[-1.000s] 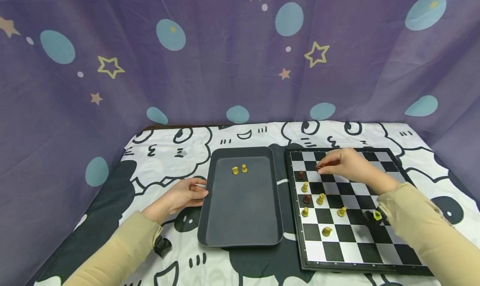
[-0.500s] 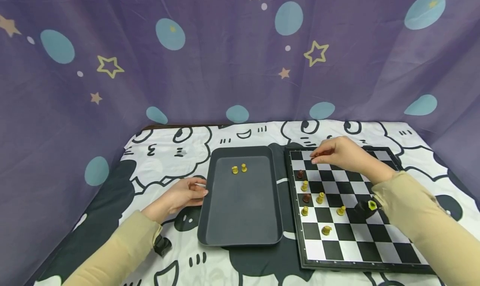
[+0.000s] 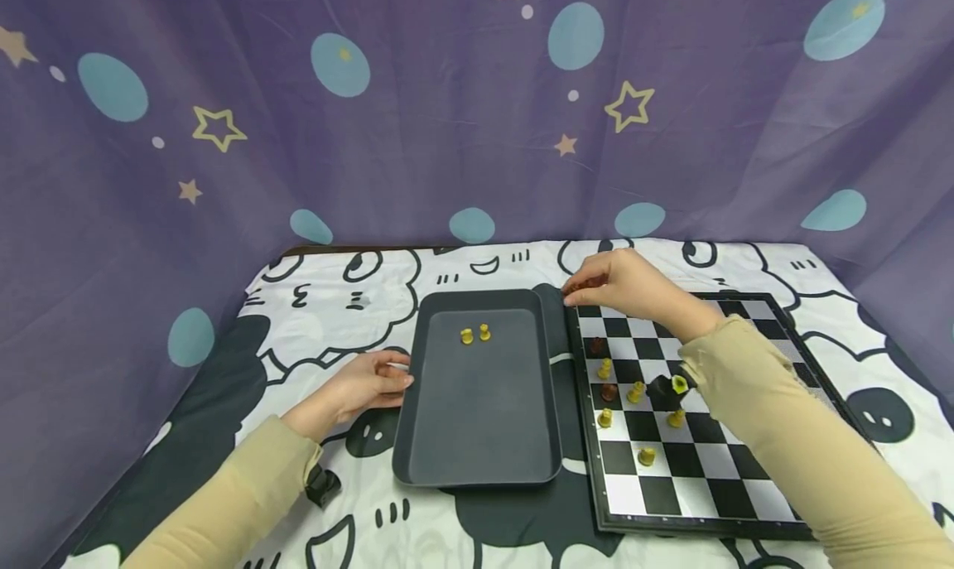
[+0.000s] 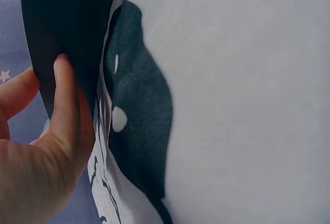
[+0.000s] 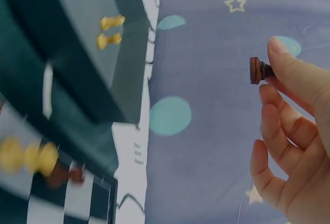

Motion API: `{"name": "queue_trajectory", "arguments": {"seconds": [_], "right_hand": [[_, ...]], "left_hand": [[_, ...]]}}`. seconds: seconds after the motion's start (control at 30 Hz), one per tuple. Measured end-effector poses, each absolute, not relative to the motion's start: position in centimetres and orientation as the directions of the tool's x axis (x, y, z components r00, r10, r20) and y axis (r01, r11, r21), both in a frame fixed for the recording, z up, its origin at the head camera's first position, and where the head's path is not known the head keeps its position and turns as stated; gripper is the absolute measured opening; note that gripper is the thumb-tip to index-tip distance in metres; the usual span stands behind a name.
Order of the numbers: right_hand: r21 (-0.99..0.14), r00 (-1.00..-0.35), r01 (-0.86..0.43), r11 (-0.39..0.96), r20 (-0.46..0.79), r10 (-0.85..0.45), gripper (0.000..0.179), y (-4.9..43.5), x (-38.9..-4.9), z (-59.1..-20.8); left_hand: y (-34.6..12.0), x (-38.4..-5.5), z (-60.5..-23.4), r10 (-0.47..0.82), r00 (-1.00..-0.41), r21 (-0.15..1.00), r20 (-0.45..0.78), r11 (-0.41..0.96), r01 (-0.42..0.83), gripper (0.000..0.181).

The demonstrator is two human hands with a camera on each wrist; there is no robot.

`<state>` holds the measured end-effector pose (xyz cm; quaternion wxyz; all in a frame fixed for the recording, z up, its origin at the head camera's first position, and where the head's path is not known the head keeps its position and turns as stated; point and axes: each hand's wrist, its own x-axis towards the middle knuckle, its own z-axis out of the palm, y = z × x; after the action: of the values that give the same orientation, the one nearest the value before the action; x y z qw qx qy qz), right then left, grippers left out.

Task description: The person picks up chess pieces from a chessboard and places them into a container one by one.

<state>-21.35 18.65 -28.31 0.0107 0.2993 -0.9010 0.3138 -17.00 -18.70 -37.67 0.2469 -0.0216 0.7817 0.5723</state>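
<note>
My right hand [image 3: 622, 283] is over the far left corner of the chessboard [image 3: 663, 523]. Between thumb and index finger it pinches a dark brown chess piece [image 5: 255, 70], its round base facing left in the right wrist view; the fingers cover its top. My left hand [image 3: 365, 391] rests against the left side of a grey tray [image 3: 484, 420], fingers fairly straight along the outer wall [image 4: 64, 17] and thumb at its edge. Two yellow chess pieces [image 3: 484, 332] stand near the tray's far end.
Several yellow pieces [image 3: 605, 418] and two brown ones [image 3: 609, 392] stand on the board's left half. A strip of dark cartoon-print cloth [image 3: 574, 436] separates tray and board. A purple curtain [image 3: 417, 138] hangs behind the table.
My right hand has lifted the brown piece off the board and moved left and away from me, to the board's far left corner. The left hand and tray have stayed put.
</note>
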Motion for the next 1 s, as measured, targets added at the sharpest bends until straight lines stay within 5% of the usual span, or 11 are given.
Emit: {"name": "queue_trajectory", "arguments": {"seconds": [0.33, 1.0], "right_hand": [[-0.627, -0.820, -0.527, 0.574, 0.198, -0.536, 0.016, 13.8, -22.6, -28.9], [-0.768, -0.951, -0.255, 0.588, 0.091, -0.295, 0.019, 8.8, -24.8, -35.2]], "left_hand": [[-18.6, -17.0, -37.6, 0.238, -0.873, 0.872, -0.425, 0.367, -0.324, 0.051], [-18.6, -16.9, -37.8, 0.242, -0.878, 0.877, -0.412, 0.367, -0.311, 0.053]]}}
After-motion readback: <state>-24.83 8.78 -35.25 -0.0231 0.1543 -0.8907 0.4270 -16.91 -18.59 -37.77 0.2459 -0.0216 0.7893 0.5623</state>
